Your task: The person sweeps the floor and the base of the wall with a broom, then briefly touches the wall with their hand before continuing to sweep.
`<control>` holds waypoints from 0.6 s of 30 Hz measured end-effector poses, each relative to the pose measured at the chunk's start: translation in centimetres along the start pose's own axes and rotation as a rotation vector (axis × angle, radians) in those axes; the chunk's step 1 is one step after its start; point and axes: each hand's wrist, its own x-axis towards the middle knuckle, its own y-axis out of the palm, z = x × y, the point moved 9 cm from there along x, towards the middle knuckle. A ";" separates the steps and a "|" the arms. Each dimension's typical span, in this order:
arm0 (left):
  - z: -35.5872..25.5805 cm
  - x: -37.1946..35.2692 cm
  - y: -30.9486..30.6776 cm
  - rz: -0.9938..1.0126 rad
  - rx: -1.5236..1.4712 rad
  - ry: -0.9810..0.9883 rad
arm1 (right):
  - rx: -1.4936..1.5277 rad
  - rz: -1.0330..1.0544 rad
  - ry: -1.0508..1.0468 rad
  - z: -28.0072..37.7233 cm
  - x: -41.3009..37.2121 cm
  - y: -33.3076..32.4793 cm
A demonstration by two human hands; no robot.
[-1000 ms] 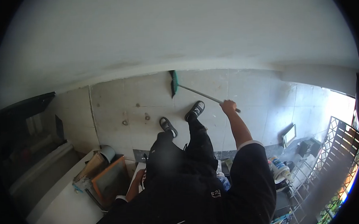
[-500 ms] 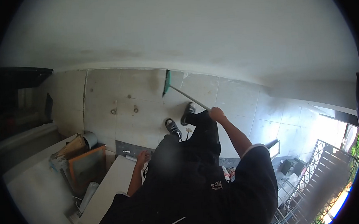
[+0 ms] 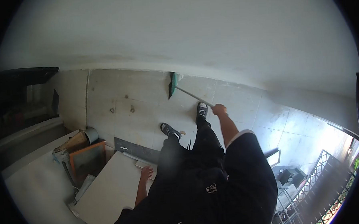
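Observation:
A green broom head (image 3: 173, 85) rests on the tiled floor close to the foot of the wall. Its pale handle (image 3: 193, 95) slants down to my right hand (image 3: 219, 109), which is closed round it. My left hand (image 3: 147, 173) is beside my thigh, over the edge of a white panel (image 3: 107, 191); its fingers look apart and nothing shows in it. My two dark shoes (image 3: 202, 111) stand apart on the floor below the broom.
Left of the panel are an orange-framed box (image 3: 87, 158), a grey bucket (image 3: 91, 136) and a cardboard piece (image 3: 74, 141). Metal racks (image 3: 289, 203) and a lattice gate (image 3: 327, 185) stand at the lower right. The wall (image 3: 176, 32) runs across the top.
The broom head has moved slightly right along the wall. My feet have moved farther apart. My left hand has moved down over the panel edge.

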 end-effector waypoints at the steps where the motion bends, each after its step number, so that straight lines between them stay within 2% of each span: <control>1: 1.6 1.1 1.3 0.025 -0.132 -0.209 | -0.036 0.029 -0.040 -2.9 -1.4 -0.9; 2: 2.5 1.4 3.0 0.053 -0.266 -0.415 | -0.107 -0.041 -0.129 -6.2 -1.0 0.4; 3: 0.9 2.0 4.4 0.059 -0.276 -0.410 | -0.061 0.032 0.024 -9.7 -4.1 -1.4; 5: -7.0 2.4 6.4 0.097 0.209 0.209 | -0.056 0.015 0.047 -15.1 -6.2 -0.6; 7: -5.7 6.8 6.8 0.066 0.275 0.186 | -0.057 -0.020 0.038 -16.7 -7.6 -2.1; 8: -7.6 4.6 7.6 0.074 0.283 0.181 | -0.055 -0.014 -0.034 -15.6 -9.5 -2.8; 10: -17.0 1.9 10.3 -0.046 -0.101 0.021 | -0.062 -0.084 -0.199 -14.9 -10.1 -1.3; 11: -17.7 1.7 11.0 -0.039 -0.093 0.022 | -0.076 -0.097 -0.128 -14.4 -10.5 -1.5; 12: -18.5 1.7 11.6 -0.029 -0.096 0.043 | -0.046 -0.098 -0.194 -13.2 -10.0 -1.1; 13: -18.9 1.7 11.9 -0.021 -0.100 0.063 | -0.054 -0.076 -0.245 -11.2 -10.4 -1.8; 14: -18.1 1.8 12.1 -0.019 -0.093 0.068 | -0.025 -0.155 -0.330 -9.3 -10.0 -2.1; 15: -16.5 2.0 12.3 -0.008 -0.121 0.094 | -0.044 -0.184 -0.362 -8.0 -7.4 -0.1; 16: -15.5 2.2 12.8 0.009 -0.149 0.126 | 0.013 -0.090 -0.218 -7.2 -5.9 0.3; 18: -12.7 1.6 13.2 0.026 -0.036 -0.005 | 0.055 -0.135 -0.163 -4.9 -3.5 0.9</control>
